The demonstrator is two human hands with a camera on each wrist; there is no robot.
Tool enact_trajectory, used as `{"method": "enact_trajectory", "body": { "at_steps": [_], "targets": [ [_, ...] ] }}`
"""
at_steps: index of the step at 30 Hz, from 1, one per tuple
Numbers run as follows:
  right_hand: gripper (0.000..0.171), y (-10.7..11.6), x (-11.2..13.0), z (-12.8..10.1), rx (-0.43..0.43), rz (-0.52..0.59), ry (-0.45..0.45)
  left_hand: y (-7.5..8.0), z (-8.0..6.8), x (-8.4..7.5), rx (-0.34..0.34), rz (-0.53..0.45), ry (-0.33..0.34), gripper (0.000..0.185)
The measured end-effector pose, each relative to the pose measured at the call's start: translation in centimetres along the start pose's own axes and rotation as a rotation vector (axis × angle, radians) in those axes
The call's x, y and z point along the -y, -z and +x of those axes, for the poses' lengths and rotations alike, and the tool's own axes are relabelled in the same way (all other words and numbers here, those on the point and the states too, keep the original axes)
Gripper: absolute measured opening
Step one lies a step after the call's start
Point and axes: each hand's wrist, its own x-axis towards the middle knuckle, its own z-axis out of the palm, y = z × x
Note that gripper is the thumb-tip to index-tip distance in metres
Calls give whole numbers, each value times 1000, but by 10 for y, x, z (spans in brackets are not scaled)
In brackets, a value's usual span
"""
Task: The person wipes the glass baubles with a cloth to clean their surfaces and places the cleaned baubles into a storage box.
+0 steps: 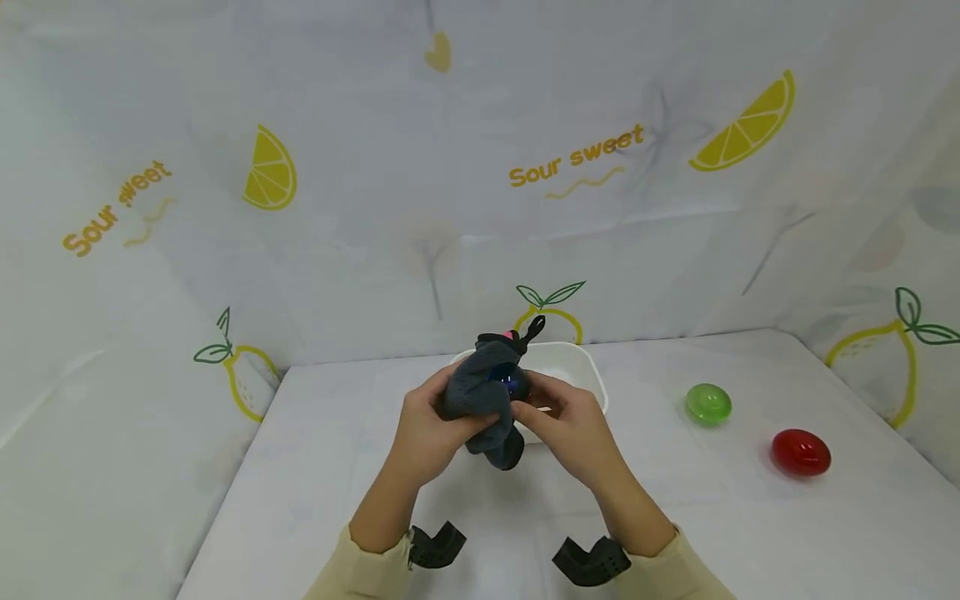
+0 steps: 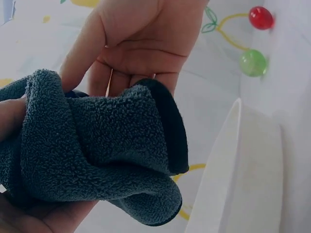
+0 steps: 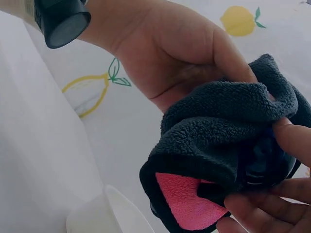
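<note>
You are seeing a dark grey-blue cloth (image 1: 468, 396) with a black edge (image 2: 174, 131) and a bright pink patch (image 3: 189, 204). The shiny thing (image 1: 510, 380) in it is looking dark blue, maybe. One ball (image 1: 708, 404) is showing green, another (image 1: 801, 452) red. Yellow lemons (image 3: 237, 21) with green leaves are dotting the white sheet (image 1: 360, 250).

The terry towel (image 1: 469, 390) is shared by all views: faced forward-down from the head, close up in both wrist views.
</note>
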Motion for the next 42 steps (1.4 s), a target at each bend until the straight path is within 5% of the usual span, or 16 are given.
{"method": "enact_trajectory", "body": {
  "at_steps": [5, 10, 17, 27, 35, 42],
  "targets": [
    [56, 3, -1, 0, 54, 154, 3, 2, 1, 1, 39, -63, 48, 58],
    [60, 3, -4, 0, 76, 317, -92, 4, 2, 4, 67, -115, 89, 56],
    [34, 0, -3, 5, 29, 508, -248, 5, 5, 9, 111, -132, 39, 54],
    [31, -4, -4, 5, 40, 486, -365, 3, 4, 10, 135, -110, 57, 58],
    [40, -6, -4, 4, 91, 423, -318, 3, 6, 10, 124, -60, 107, 55],
    [42, -10, -4, 4, 44, 375, -341, 5, 7, 11, 139, -26, 134, 56]
  ]
}}
